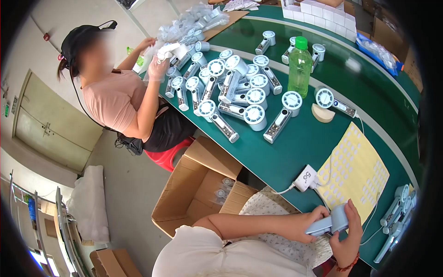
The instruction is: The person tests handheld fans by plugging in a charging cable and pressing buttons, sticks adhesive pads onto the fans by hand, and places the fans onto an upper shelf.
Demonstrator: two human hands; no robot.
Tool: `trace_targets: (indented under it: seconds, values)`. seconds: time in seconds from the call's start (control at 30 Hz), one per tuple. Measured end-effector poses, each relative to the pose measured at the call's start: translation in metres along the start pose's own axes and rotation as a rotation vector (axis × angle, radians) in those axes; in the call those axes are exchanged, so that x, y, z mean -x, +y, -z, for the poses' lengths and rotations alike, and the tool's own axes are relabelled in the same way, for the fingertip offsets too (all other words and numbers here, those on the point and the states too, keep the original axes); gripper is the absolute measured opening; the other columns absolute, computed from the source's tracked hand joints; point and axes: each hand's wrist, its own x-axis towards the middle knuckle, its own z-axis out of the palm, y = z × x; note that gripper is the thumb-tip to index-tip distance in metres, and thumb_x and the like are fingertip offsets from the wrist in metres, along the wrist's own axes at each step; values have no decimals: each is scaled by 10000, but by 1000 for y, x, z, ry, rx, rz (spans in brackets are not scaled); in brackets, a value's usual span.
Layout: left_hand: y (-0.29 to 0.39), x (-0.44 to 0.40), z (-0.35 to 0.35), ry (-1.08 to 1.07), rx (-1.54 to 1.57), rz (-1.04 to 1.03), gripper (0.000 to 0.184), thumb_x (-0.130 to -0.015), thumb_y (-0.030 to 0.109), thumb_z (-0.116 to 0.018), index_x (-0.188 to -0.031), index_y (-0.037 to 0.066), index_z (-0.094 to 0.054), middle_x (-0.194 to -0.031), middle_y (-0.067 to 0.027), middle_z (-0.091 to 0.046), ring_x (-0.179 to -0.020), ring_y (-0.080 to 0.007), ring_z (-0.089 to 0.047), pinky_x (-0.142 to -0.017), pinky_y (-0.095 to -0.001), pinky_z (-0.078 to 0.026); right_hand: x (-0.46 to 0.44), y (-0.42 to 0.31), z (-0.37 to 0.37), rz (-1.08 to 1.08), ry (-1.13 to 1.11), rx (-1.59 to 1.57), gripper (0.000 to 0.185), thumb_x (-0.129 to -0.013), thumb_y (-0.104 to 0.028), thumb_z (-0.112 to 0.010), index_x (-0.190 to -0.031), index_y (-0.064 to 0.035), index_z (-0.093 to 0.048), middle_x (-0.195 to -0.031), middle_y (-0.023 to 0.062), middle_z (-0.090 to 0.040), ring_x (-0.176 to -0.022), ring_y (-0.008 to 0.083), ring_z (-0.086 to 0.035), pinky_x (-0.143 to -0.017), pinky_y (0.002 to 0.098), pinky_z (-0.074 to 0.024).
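Close to the table's front edge, my left hand (310,225) is wrapped round the handle of a light blue handheld fan (339,218). My right hand (349,235), with a red bracelet at the wrist, holds the round head of that same fan between thumb and fingers. Beyond them lies a yellow sheet (364,161) of pale oval stickers. A white charging adapter (305,178) with cables sits left of the sheet. One more fan (324,98) lies past the sheet with a cable at its handle end, beside a cream-coloured semicircular block (322,113).
A pile of fans (230,87) covers the middle of the green table (258,161). A green bottle (300,67) stands behind it. More fans (397,212) lie at right. A co-worker (115,92) sits at left. An open carton (184,194) is below the table edge.
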Motion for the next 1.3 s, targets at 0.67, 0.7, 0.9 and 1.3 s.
trace_targets:
  seconds: [0.67,0.7,0.9,1.3]
  values:
    - [43,-18,-18,175,-137,-222,638,-844,129,-611,-1343,59,-219,-1271,-157,-345,-1184,-252,-387,-957,-379,-372,28,40,-28,-223,12,-1079,812,-837,-416,-638,-1394,16,-234,-1376,101,-332,-1264,210,-348,-1031,363,-306]
    - [47,-22,-20,203,-257,-265,632,-838,133,-618,-1339,59,-240,-1265,-160,-346,-1202,-271,-367,-969,-386,-365,31,39,-27,-172,70,-1173,760,-868,-406,-600,-1380,34,-250,-1357,106,-377,-1249,202,-369,-1022,347,-312]
    - [72,-36,-23,220,-782,-294,632,-813,230,-668,-1324,54,-339,-1210,-179,-326,-1163,-320,-347,-980,-407,-328,24,33,-15,-84,212,-1250,715,-860,-388,-618,-1337,50,-314,-1321,128,-435,-1205,209,-431,-1000,341,-347]
    - [267,-161,14,225,-1503,-767,371,-805,140,-614,-1150,50,-509,-1112,-158,-468,-1081,-332,-426,-954,-405,-352,52,75,19,-146,315,-1477,668,-866,-521,-524,-1226,27,-396,-1024,120,-575,-888,178,-586,-797,325,-489]
